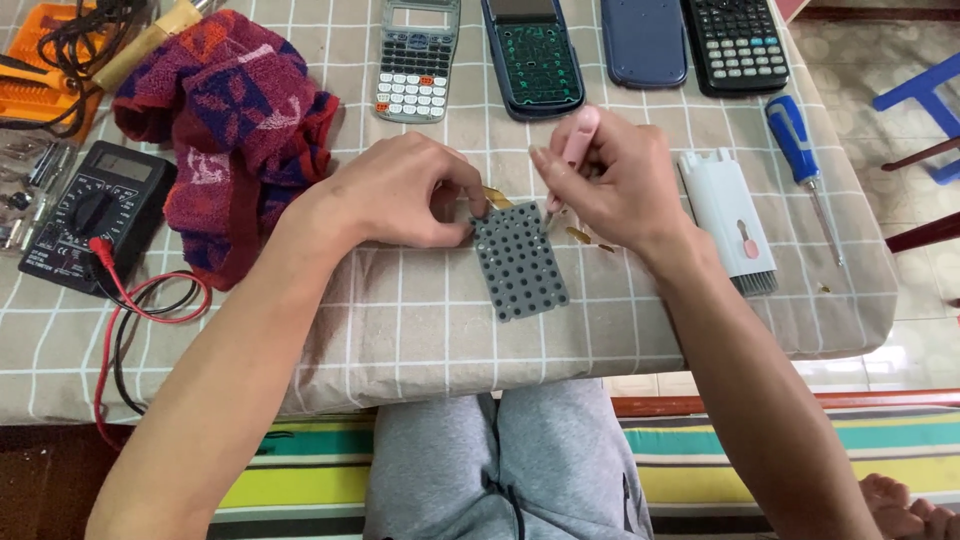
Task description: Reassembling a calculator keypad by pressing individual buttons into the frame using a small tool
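Far left edge: black multimeter point(95, 215) lying flat, red and black leads point(140, 300) looping off the near edge of the worktop point(420, 330); orange tool tray point(40, 70) in the far left corner.
Left of centre: red and purple towel point(235, 130), crumpled, well apart from the hands.
Left hand point(400, 195): fingers closed, pinching the far left corner of the grey keypad mat point(520, 262) and pressing it to the cloth.
Keypad mat: rubber, dotted with round key bumps, mid-worktop near the near edge; long axis runs far-to-near, slightly skewed. It lies just below both hands.
Right hand point(615, 180): fingers closed around a slim pink tool point(575, 150), tip angled down onto the mat's far right corner. Both hands equally near.
Small brass-coloured bits point(585, 238): on the cloth just right of the mat.
Far edge: four calculator parts in a row, including a grey keyed body point(418, 60) and a green circuit board in its shell point(532, 55).
Right: white cleaning-brush kit point(728, 215); blue-handled screwdriver point(800, 160), toward the right edge.
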